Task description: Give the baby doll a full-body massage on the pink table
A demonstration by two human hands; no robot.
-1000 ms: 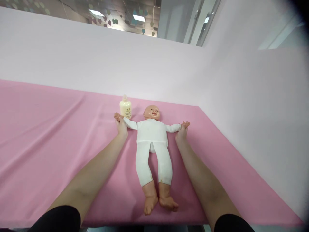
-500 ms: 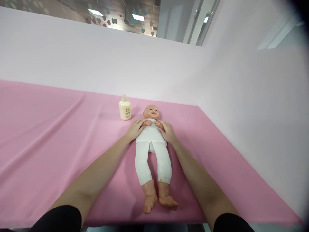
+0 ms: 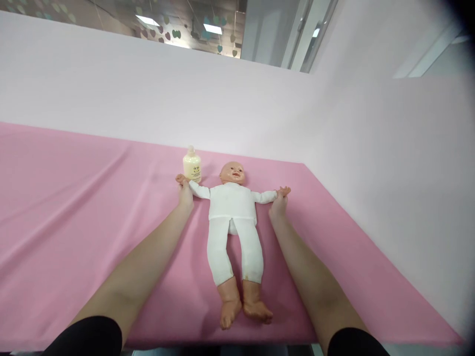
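Note:
A baby doll point(image 3: 232, 202) in white clothing lies on its back, its head towards the wall and its bare feet towards me. Both of its arms are stretched out sideways. My left hand point(image 3: 186, 193) is closed round the doll's wrist on the left, just in front of a cream-coloured bottle point(image 3: 192, 166). On the other side, my right hand point(image 3: 278, 205) grips the other wrist of the doll. The doll's small hands stick out beyond my fingers, which are partly hidden.
A pink sheet point(image 3: 104, 217) with some creases covers the table. White walls point(image 3: 156, 94) rise behind it and along the right side. Above the back wall is a window point(image 3: 193, 29) with heart-shaped hangings and ceiling lights.
My hands have moved apart, drawing the doll's arms from its chest out to both sides. Its body and the bottle stay where they were.

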